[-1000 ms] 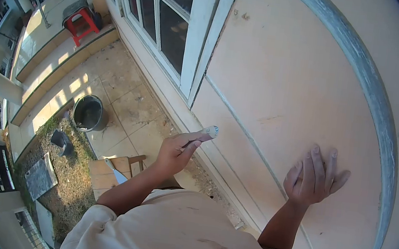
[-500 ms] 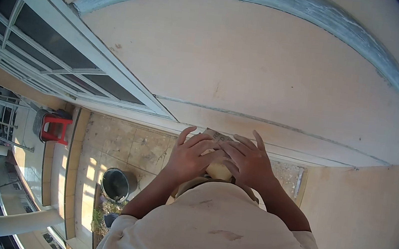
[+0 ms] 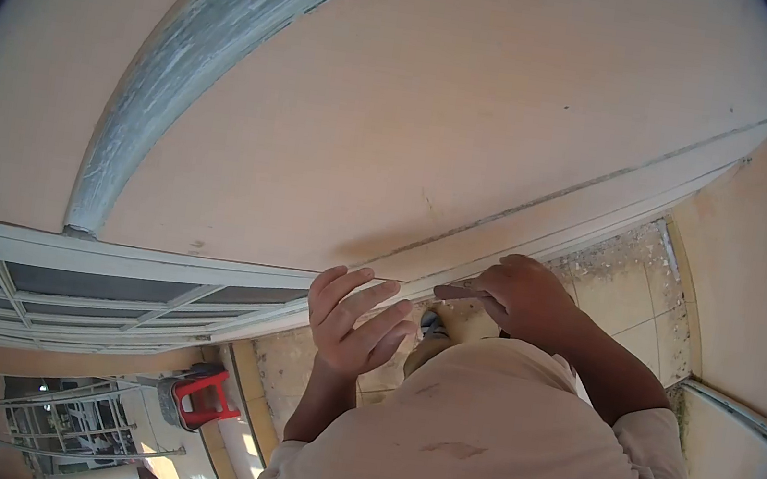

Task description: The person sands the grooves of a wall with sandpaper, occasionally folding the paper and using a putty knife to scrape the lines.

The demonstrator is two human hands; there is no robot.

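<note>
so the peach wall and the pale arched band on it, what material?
Peach wall: likely painted plaster or render, matte, with scuffs and hairline joints. Pale grey-blue arched band: seemingly the same surface with paint sanded or worn, streaky and chalky. Cannot tell more.

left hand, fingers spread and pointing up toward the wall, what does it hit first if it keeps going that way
Most likely the pale trim ledge along the foot of the peach wall: the left hand has its fingertips right at that edge. Depth is unclear, so they may already touch it.
</note>
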